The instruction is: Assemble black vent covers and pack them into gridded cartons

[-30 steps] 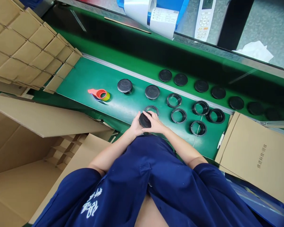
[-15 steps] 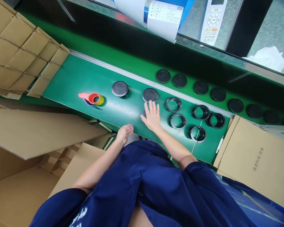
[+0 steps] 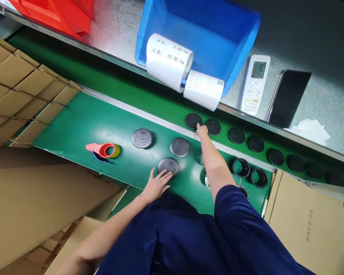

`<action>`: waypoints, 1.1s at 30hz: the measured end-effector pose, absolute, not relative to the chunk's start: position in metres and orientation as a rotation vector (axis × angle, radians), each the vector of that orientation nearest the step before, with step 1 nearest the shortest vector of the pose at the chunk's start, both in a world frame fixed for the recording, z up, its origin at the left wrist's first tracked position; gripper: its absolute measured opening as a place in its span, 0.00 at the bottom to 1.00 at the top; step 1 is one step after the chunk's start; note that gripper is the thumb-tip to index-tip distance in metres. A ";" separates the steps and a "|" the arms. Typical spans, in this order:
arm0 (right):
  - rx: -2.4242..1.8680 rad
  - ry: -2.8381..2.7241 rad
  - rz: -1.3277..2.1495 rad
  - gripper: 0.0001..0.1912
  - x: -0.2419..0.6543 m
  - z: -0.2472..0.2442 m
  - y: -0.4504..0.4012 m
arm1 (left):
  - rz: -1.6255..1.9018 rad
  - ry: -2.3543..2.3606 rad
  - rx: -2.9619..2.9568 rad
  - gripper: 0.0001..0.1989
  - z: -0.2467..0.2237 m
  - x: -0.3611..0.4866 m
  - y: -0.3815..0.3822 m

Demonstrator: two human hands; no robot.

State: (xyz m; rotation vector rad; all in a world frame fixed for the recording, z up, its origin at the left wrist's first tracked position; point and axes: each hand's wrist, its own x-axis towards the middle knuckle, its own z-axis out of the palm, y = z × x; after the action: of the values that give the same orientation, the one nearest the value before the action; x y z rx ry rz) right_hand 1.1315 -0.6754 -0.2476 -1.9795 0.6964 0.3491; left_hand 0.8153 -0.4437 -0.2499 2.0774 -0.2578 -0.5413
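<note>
My left hand (image 3: 157, 187) lies with its fingers spread, the tips on the near edge of a round black air vent (image 3: 168, 165). Two similar slatted vents, one at the left (image 3: 142, 138) and one nearer the middle (image 3: 180, 147), rest face up on the green table. Across the grey strip, my right hand (image 3: 202, 131) has its fingers curled in at the edge of a black disc (image 3: 193, 121), the leftmost of a row. A second black disc (image 3: 213, 127) sits just right of that hand. My right forearm partly hides some black rings (image 3: 240, 167) on the table.
A red and yellow tape roll (image 3: 106, 150) lies at the left. Cardboard dividers (image 3: 14, 80) and boxes (image 3: 40, 202) flank the left side; flat cardboard (image 3: 312, 217) lies right. Above, a shelf carries a blue bin (image 3: 200, 42), a remote (image 3: 255, 86) and a phone (image 3: 289, 97).
My right hand has moved from the table up to the leftmost disc in the row. The left hand has come forward onto the nearest vent. The view has tilted upward, showing more of the shelf.
</note>
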 end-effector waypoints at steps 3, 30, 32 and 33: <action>-1.799 0.745 0.385 0.17 1.144 -0.251 -0.666 | -0.436 -0.035 2.089 0.20 -0.246 0.819 -0.421; -2.198 -0.540 -0.077 0.31 0.838 -0.162 -0.715 | -0.435 0.453 0.565 0.31 -0.127 0.808 -0.545; -2.137 -0.490 -0.033 0.34 0.831 -0.163 -0.721 | -0.455 0.432 0.567 0.33 -0.125 0.802 -0.550; -2.096 -0.458 -0.012 0.36 0.829 -0.163 -0.724 | -0.467 0.420 0.562 0.34 -0.124 0.800 -0.553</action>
State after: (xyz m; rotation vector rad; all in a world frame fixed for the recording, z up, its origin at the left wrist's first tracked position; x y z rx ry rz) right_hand 0.8286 -0.7237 -0.1625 -2.0957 -0.4584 -0.0124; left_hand 0.8001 -0.5528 -0.1241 0.5620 0.4202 -0.4665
